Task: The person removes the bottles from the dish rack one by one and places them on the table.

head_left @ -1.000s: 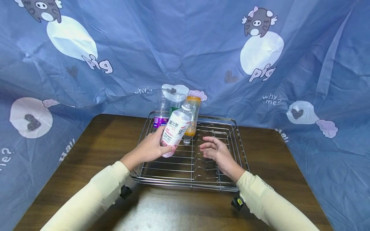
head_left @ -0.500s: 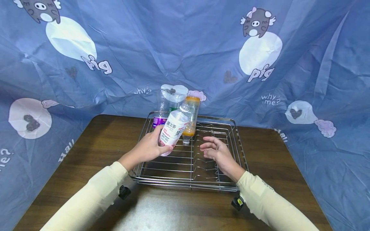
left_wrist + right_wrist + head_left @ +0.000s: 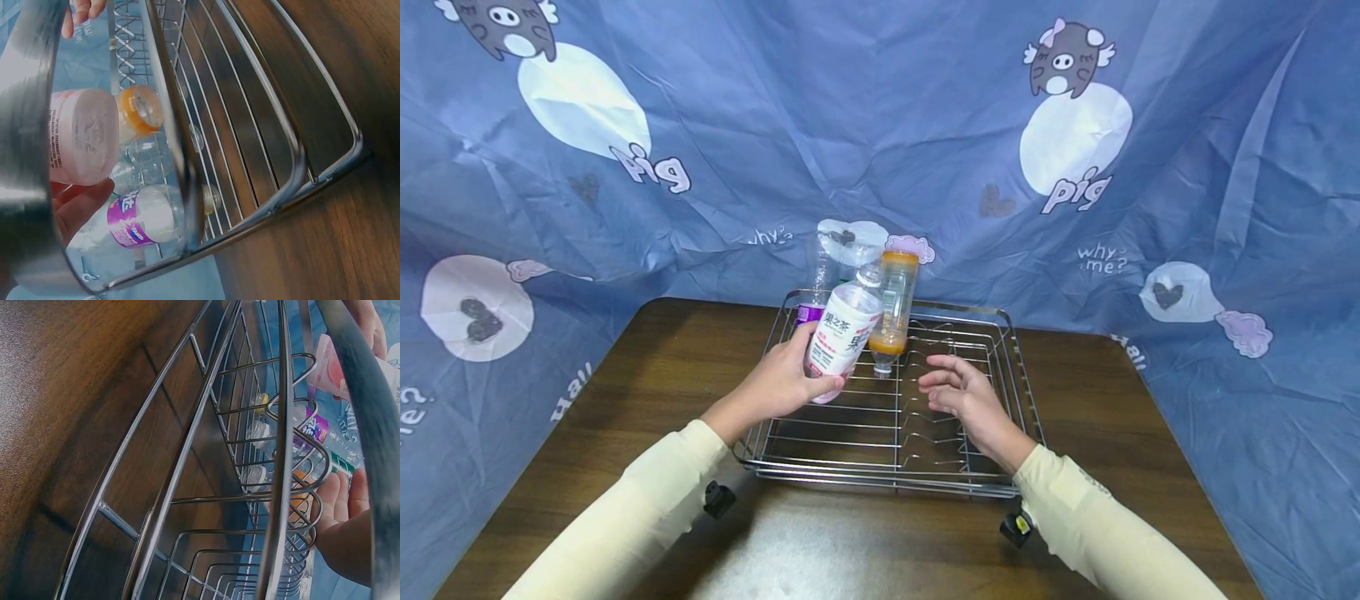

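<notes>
My left hand point(image 3: 775, 382) grips a plastic drink bottle point(image 3: 842, 337) with a white and pink label, holding it tilted above a metal wire dish rack point(image 3: 887, 482). Its neck points up and away to the right. Behind it in the rack, a clear bottle with orange ends point(image 3: 891, 304) stands neck down. A purple-labelled bottle point(image 3: 128, 219) stands at the rack's back left, partly hidden in the head view. In the right wrist view a green-labelled bottle point(image 3: 342, 464) shows beside it. My right hand point(image 3: 970, 408) hovers over the rack's right side, fingers loosely bent, holding nothing.
The rack sits on a brown wooden table point(image 3: 700, 350), with raised rims around it and a row of wavy wire dividers point(image 3: 917, 417) along its right half. A blue patterned cloth point(image 3: 880, 125) hangs right behind the table.
My left hand has shifted a little to the left with the tilted bottle, uncovering more of the orange-ended bottle and covering more of the green-labelled one. My right hand has stayed in place.
</notes>
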A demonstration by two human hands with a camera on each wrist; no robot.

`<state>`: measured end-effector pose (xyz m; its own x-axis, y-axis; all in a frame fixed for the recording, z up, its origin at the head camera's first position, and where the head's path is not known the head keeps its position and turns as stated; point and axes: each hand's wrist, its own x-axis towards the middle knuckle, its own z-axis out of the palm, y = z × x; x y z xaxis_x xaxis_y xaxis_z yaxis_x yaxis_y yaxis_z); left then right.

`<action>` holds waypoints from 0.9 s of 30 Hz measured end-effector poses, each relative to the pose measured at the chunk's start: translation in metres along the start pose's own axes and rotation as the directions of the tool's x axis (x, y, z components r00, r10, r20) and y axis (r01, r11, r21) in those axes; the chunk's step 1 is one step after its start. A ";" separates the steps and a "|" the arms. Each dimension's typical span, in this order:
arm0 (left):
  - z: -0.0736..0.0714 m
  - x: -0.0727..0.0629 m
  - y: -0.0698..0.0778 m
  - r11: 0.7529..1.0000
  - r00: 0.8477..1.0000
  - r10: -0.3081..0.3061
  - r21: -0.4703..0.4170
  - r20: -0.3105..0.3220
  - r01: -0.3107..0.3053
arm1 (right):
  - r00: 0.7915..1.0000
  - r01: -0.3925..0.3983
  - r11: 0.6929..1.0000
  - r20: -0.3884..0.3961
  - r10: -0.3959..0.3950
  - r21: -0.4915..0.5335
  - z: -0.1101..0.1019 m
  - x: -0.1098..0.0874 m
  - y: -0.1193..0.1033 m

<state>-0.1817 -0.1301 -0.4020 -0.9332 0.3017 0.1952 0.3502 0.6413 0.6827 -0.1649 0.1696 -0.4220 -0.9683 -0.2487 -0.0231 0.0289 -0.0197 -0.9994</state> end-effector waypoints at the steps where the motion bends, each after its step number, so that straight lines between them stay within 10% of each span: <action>1: 0.000 0.000 -0.001 1.000 1.000 0.001 -0.001 -0.002 -0.001 | 1.000 -0.002 1.000 -0.003 0.002 0.000 0.000 0.000 0.000; 27: -0.007 -0.001 -0.005 1.000 0.999 0.004 -0.022 -0.042 -0.005 | 1.000 -0.015 1.000 -0.009 0.015 0.003 0.001 -0.001 0.000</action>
<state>-0.1833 -0.1383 -0.4004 -0.9342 0.2749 0.2273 0.3532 0.6242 0.6969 -0.1639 0.1687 -0.4216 -0.9699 -0.2405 -0.0387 0.0445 -0.0185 -0.9988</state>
